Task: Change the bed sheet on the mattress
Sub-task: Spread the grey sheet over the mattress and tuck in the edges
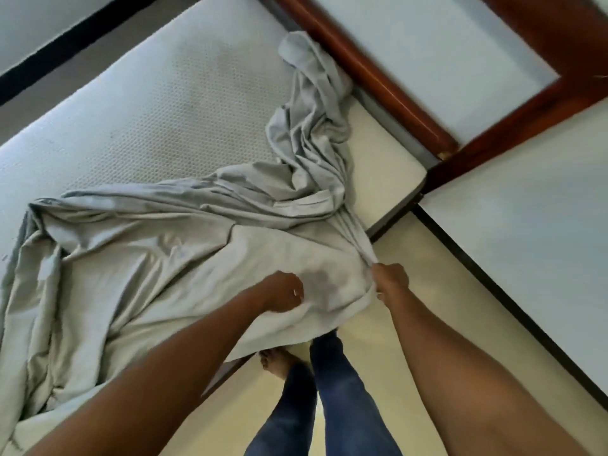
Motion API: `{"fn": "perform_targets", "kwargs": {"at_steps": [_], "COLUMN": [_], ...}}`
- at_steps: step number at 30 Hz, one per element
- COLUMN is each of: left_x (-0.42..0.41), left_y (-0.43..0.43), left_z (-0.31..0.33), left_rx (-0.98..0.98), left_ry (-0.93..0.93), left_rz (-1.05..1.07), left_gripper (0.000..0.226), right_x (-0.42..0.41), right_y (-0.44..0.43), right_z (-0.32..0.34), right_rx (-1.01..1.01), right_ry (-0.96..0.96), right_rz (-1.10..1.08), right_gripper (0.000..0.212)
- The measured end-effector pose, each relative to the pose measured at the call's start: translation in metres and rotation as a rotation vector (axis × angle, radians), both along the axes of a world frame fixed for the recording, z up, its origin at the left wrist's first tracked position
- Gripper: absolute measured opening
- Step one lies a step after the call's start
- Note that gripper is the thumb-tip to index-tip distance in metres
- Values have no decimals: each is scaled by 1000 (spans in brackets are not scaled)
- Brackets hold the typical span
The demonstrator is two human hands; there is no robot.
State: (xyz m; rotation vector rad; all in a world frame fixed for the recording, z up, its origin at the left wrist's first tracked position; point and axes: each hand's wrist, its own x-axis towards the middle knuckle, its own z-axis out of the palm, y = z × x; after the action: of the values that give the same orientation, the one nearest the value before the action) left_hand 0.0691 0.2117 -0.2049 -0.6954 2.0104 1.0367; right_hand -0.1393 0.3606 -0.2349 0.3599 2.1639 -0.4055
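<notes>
Head view: grey sheet [158, 258] lies loose and crumpled on the near part of the mattress [148, 110], not tucked anywhere visible. One twisted tail of it runs up twd the far corner by the wooden bed frame [378, 80]. A near edge hangs over the mattress side above the floor [411, 324]. Rest of the mattress top is bare, its dotted quilted cover showing across the whole upper left.

R hand [391, 279] is at the near mattress corner, fingers closed tight on a gathered bunch of sheet, with folds fanning out from the grip. L hand [283, 292] is just beside it on the fabric, fingers curled down, and looks to hold a fold too, tho the exact grip is partly hidden by the wrist. The person stands at the bed corner, legs in jeans [339, 390], one bare foot [276, 363] showing under the sheet edge.

Progress, as a judgement: no corner is fitted and nothing is smoothed, so the bed is mid-change at best. Can't tell if this is the old sheet coming off or the fresh one going on, as no 2nd sheet is in frame. If old: pull it clear, then fetch and fit the new one. If new: spread it, square it to the mattress, tuck all 4 corners. Either way most of the job is left.
</notes>
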Motion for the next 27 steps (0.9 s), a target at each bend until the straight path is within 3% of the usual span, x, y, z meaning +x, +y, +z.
{"fn": "perform_targets", "kwargs": {"at_steps": [7, 11, 15, 19, 23, 25, 27], "left_x": [-65, -104, -129, -136, -126, -108, -84], "left_y": [-53, -71, -81, -103, -174, -242, -313], "left_z": [-1, -8, -28, -34, -13, -6, 4], "left_rx": [-281, -572, -373, -113, 206, 145, -111], "left_ry": [30, 170, 233, 83, -11, 90, 275], "left_rz": [107, 219, 367, 349, 617, 835, 1041], "left_gripper": [25, 61, 74, 36, 24, 14, 19], "right_x": [-39, -71, -86, -87, -87, -85, -83], "right_y": [-48, -85, -112, -140, -177, -206, -241], "right_z": [20, 19, 10, 3, 2, 2, 1], "right_rx": [-139, -255, -374, -374, -372, -361, -360], "right_ry": [22, 36, -30, -62, -41, -1, 86], "right_rz": [376, 422, 336, 388, 397, 436, 509], "right_gripper": [23, 28, 16, 13, 14, 13, 13]}}
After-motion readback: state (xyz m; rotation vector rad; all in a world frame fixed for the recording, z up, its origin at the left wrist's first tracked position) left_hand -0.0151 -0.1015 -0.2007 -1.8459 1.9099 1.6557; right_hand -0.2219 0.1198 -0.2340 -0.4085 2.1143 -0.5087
